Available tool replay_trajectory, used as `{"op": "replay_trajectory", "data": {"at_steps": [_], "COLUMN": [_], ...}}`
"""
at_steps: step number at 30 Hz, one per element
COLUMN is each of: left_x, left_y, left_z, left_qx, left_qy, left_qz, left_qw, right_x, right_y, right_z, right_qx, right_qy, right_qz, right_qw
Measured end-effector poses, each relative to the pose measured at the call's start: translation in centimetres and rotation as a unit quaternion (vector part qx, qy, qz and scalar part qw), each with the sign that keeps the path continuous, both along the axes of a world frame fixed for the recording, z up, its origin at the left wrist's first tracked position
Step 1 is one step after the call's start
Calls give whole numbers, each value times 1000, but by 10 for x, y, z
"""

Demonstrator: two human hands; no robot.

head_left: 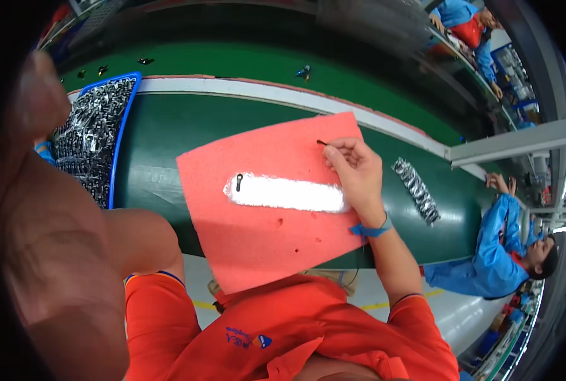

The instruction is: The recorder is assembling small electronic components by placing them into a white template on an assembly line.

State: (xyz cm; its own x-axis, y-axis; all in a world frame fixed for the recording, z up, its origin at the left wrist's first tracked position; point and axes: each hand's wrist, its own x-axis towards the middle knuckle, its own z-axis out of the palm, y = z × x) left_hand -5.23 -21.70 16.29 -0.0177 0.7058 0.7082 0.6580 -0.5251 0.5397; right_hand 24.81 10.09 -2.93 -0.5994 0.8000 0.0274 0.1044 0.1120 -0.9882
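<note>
My right hand pinches a small dark sliver-like piece between thumb and fingertips, over the right part of a pink foam sheet. A blue band circles that wrist. On the sheet lies a glossy white rounded strip. One small black part rests at the strip's left end. Very close to the camera, my left hand looms large and blurred at the left edge. Its fingers are mostly cut off by the dark rim, so I cannot tell what they do.
A blue-rimmed tray full of small black parts stands at the left of the green table. Right of the foam lies a row of dark, shiny parts. Beyond a white rail are scattered small pieces. Co-workers in blue are at the right.
</note>
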Motion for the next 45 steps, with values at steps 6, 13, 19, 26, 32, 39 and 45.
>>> {"op": "replay_trajectory", "data": {"at_steps": [6, 13, 19, 26, 32, 39, 45], "left_x": [62, 76, 83, 88, 99, 64, 69], "left_y": [97, 126, 129, 122, 146, 139, 142], "left_z": [23, 27, 27, 32, 37, 0, -11], "left_qx": [-15, -32, -23, -11, 4, 69, 26], "left_qy": [38, 122, 168, 188, 240, 242, 250], "left_qz": [32, 67, 60, 33, 3, -34, -5], "left_qw": [999, 990, 984, 981, 971, 967, 968], "right_x": [8, 8, 15, 4, 11, -1, 4], "right_y": [0, 5, 5, -5, -1, 10, -1], "right_z": [10, 5, -6, 4, 15, 9, -2], "right_qx": [-4, 11, 6, -7, 11, 18, -4], "right_qy": [15, -7, -5, 4, -17, -3, 7], "right_qz": [-5, -15, -25, -7, -18, -2, -11], "right_qw": [1000, 1000, 1000, 1000, 1000, 1000, 1000]}}
